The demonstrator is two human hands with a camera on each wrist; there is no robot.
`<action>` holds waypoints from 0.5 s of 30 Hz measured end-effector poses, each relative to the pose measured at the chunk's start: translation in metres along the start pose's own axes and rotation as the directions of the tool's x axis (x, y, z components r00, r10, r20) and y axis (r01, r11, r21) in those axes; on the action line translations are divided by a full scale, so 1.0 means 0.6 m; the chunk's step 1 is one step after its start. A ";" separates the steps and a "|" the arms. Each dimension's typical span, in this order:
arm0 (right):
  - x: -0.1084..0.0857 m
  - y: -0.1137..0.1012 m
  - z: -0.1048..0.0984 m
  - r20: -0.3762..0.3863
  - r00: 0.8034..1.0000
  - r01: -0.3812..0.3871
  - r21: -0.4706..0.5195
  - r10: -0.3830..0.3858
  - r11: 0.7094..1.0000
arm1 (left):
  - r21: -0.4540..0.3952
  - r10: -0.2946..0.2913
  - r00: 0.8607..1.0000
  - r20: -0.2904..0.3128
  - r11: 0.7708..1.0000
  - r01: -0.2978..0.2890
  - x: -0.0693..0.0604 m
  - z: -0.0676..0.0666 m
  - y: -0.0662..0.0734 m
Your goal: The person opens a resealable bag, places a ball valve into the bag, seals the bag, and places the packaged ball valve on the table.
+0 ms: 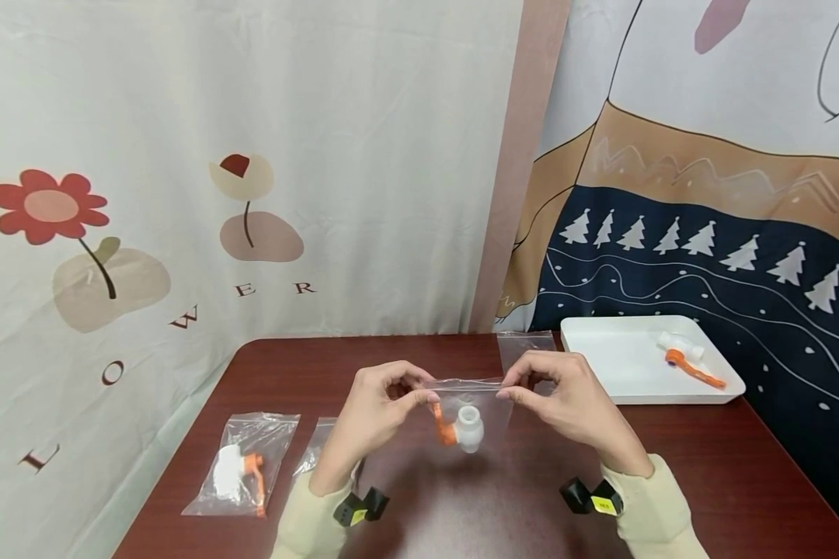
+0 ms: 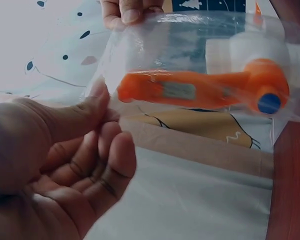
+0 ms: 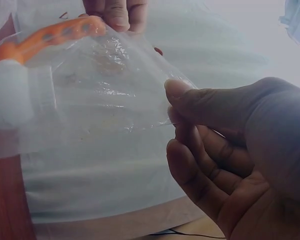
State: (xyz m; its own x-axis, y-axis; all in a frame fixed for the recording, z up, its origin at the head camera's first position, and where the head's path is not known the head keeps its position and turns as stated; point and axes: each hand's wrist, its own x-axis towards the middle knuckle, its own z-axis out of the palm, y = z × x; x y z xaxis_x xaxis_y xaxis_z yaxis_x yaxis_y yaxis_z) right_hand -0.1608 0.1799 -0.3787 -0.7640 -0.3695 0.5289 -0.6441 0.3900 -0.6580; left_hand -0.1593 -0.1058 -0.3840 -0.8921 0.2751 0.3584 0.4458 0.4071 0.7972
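**Valve hangs in a clear bag above the desk**

The person's forearms reach in from the lower edge, angled inward, with the hands level with each other at the bag's top corners. The left hand pinches one corner between thumb and forefinger; its remaining fingers curl loosely. The right hand pinches the opposite corner likewise, wrist bent so the fingers point inward. Between them the bag's top edge runs nearly straight, and the white-bodied valve sits inside, its orange handle on the left, with the tip beside the left thumb.

The plastic blurs the white body, and the right wrist view cuts it off at the side. Whether the bag's top is sealed cannot be told. The left forearm covers part of a flat bag on the desk; the right hand hides part of another bag at the back. Farther left lies a filled bag holding a white and orange piece. The white tray at the right carries a white fitting with an orange lever.
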 end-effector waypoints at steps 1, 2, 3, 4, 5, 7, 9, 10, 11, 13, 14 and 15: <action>0.000 0.000 0.000 -0.001 1.000 0.005 0.001 -0.005 1.000 | -0.004 -0.030 1.000 0.008 1.000 0.030 -0.001 0.000 0.001; 0.000 -0.001 0.000 -0.002 1.000 0.009 0.000 -0.009 1.000 | -0.010 -0.059 0.998 0.016 0.998 0.059 -0.001 -0.001 0.001; 0.000 -0.001 0.001 -0.002 1.000 0.011 0.000 -0.011 1.000 | -0.019 -0.081 0.996 0.023 0.996 0.082 -0.001 -0.001 0.001; 0.000 -0.001 0.001 -0.001 1.000 0.012 -0.002 -0.012 1.000 | -0.029 -0.100 0.995 0.028 0.994 0.101 -0.002 -0.001 0.001; 0.000 -0.001 0.001 0.001 1.000 0.012 -0.001 -0.012 1.000 | -0.037 -0.115 0.993 0.033 0.993 0.116 -0.002 -0.001 0.001; 0.000 -0.001 0.001 0.004 1.000 0.011 0.000 -0.011 1.000 | -0.052 -0.125 0.991 0.038 0.991 0.127 -0.003 -0.001 0.000; 0.000 -0.001 0.002 0.004 1.000 0.009 -0.001 -0.009 1.000 | -0.063 -0.122 0.992 0.034 0.990 0.124 -0.003 0.001 0.000; 0.000 -0.001 0.002 0.004 1.000 0.010 -0.003 -0.010 1.000 | -0.064 -0.121 0.992 0.029 0.990 0.123 -0.003 0.001 0.002; 0.000 -0.001 0.002 0.004 1.000 0.010 -0.002 -0.010 1.000 | -0.066 -0.117 0.993 0.023 0.991 0.119 -0.003 0.002 0.002; 0.000 -0.001 0.002 0.004 1.000 0.014 -0.001 -0.014 1.000 | -0.070 -0.106 0.994 0.008 0.992 0.106 -0.003 0.005 0.002; 0.000 -0.001 0.002 0.005 1.000 0.017 0.000 -0.017 1.000 | -0.071 -0.098 0.995 -0.001 0.993 0.098 -0.004 0.006 0.002; 0.000 0.000 0.002 0.006 1.000 0.017 0.003 -0.017 1.000 | -0.072 -0.091 0.996 -0.011 0.993 0.090 -0.004 0.007 0.002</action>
State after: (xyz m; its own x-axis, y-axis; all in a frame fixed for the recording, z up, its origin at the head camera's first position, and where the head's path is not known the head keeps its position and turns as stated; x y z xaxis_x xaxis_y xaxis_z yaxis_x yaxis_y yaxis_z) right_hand -0.1608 0.1788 -0.3791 -0.7525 -0.3814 0.5369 -0.6572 0.3810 -0.6503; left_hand -0.1564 -0.1024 -0.3858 -0.9295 0.2277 0.2900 0.3577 0.3663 0.8590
